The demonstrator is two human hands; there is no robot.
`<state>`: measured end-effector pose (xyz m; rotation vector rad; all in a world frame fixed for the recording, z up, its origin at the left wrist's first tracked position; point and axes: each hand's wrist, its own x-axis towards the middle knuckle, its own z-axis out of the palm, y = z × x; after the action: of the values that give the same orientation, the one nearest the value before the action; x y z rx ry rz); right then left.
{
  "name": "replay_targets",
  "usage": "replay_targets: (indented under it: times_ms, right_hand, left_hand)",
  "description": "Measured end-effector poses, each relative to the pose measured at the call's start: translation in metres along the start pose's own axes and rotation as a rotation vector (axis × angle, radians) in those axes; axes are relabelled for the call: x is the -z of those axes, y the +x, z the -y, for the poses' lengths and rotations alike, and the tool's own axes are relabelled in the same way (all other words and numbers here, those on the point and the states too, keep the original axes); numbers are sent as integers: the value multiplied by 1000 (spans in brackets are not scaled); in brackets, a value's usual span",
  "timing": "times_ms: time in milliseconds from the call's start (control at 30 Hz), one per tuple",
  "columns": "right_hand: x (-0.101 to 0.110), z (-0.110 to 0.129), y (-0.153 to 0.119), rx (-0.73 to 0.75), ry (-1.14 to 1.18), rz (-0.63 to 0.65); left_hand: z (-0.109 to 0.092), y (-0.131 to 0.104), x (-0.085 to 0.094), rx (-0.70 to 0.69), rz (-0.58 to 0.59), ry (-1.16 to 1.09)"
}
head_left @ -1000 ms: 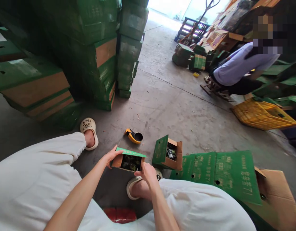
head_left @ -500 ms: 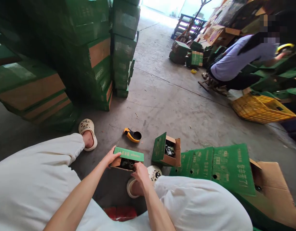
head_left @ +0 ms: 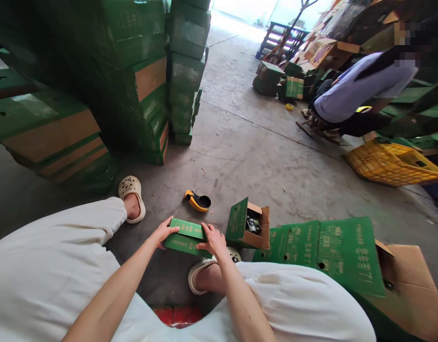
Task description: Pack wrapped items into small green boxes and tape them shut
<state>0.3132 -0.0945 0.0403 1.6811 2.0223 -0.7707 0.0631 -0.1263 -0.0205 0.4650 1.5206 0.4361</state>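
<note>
Green box [head_left: 185, 244], seen from the head: it sits low in front of the person, between the two hands and just by the right shoe [head_left: 196, 279].
Long side: it runs from one hand to the other, left to right, and dips a bit at the right end.
Lid [head_left: 188, 229]: it lies over the top, so I can't see what is in there.
Left hand [head_left: 164, 232]: it holds the left end, with the thumb on the lid.
Right hand [head_left: 213, 240]: it holds the right end, with fingers on the lid and the thumb on the front.
Nearer hand: neither one, as both touch the box. They are apart from each other, with the box in the middle.
Tape tool [head_left: 198, 203]: orange and black, on the floor [head_left: 240, 152] just past the box.
Next box [head_left: 236, 224]: right of the right hand, top up, with a shiny black thing [head_left: 253, 222] inside.
Big box [head_left: 341, 256]: by the right leg [head_left: 297, 294].
Far right: someone in a purple top [head_left: 354, 90] sits low near a yellow crate [head_left: 393, 166].
</note>
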Motion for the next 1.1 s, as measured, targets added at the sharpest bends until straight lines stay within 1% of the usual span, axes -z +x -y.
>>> replay_targets:
  times_ms: [100,167,267,300,333,433,500,567,633,667,700,767,800,833,867,900,967,1033,1100]
  right_hand:
    - [2,0,1,6,-4,-2]
    - [0,4,0,14,-24,6]
    - [-16,15,-3,78,-93,42]
    - [-25,19,-4,102,-125,28]
    - [-34,23,-5,121,-156,-8]
    - [-59,27,-5,141,-228,-180]
    - [-69,25,-4,168,-250,-250]
    - [-73,21,-4,204,-258,-278]
    - [-75,16,-5,230,-259,-295]
    - [-75,14,-5,240,-257,-304]
    - [-76,13,-5,248,-255,-313]
    - [-78,13,-3,260,-244,-326]
    - [-79,14,0,255,-235,-330]
    - [-79,15,3,241,-224,-337]
    - [-78,17,8,221,-215,-346]
    - [-77,19,14,199,-210,-357]
    - [-70,22,25,177,-215,-379]
    - [-58,23,36,207,-234,-381]
    - [-42,24,46,242,-249,-350]
  left_hand:
    - [5,-1,-5,41,32,-92]
    - [9,0,-9,39,19,-139]
    - [13,1,-13,11,-35,-143]
    - [13,1,-14,2,-54,-137]
    - [14,1,-15,-10,-70,-129]
    - [13,0,-16,-40,-95,-68]
    - [9,-1,-17,-91,-132,90]
    - [3,-2,-21,-154,-219,280]
    - [-2,-5,-29,-246,-346,458]
    - [-4,-8,-35,-323,-396,564]
    - [-4,-10,-43,-424,-419,693]
    - [-1,-15,-59,-625,-397,1002]
    - [3,-16,-66,-684,-361,1126]
    - [7,-16,-72,-706,-327,1201]
    - [10,-15,-76,-712,-318,1242]
    - [13,-12,-77,-718,-335,1258]
    - [14,-4,-73,-777,-403,1252]
    - [11,8,-62,-851,-477,1223]
    - [9,21,-50,-908,-534,1195]
